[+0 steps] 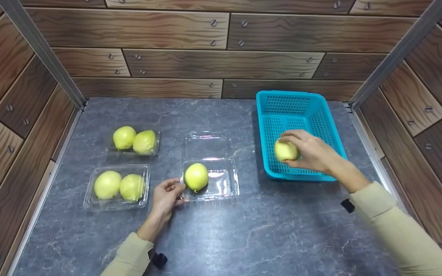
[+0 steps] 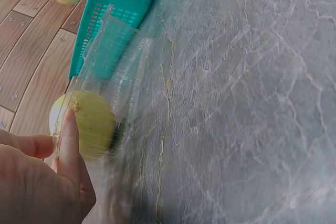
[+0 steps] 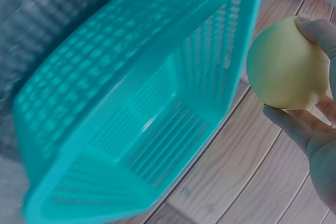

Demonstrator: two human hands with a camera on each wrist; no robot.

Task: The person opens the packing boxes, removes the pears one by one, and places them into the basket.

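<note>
My right hand (image 1: 307, 149) grips a yellow-green apple (image 1: 286, 150) between thumb and fingers, above the blue-green plastic basket (image 1: 265, 149). In the right wrist view that apple (image 3: 286, 66) is held beyond the basket's rim. My left hand (image 1: 167, 197) pinches the left edge of a clear plastic clamshell container (image 1: 221, 197) with thumb and finger. The container's lid (image 1: 207, 145) is folded back away from me. One apple (image 1: 197, 177) sits in the left half of its base. In the left wrist view this apple (image 2: 89, 124) is just beyond my fingers.
Two more clear containers stand at the left, each with two apples: a nearer one (image 1: 90, 197) and a farther one (image 1: 155, 149). Wood-patterned walls (image 1: 175, 63) enclose the grey marbled table (image 1: 267, 234) at the back and sides, with metal posts (image 1: 44, 53) at the corners.
</note>
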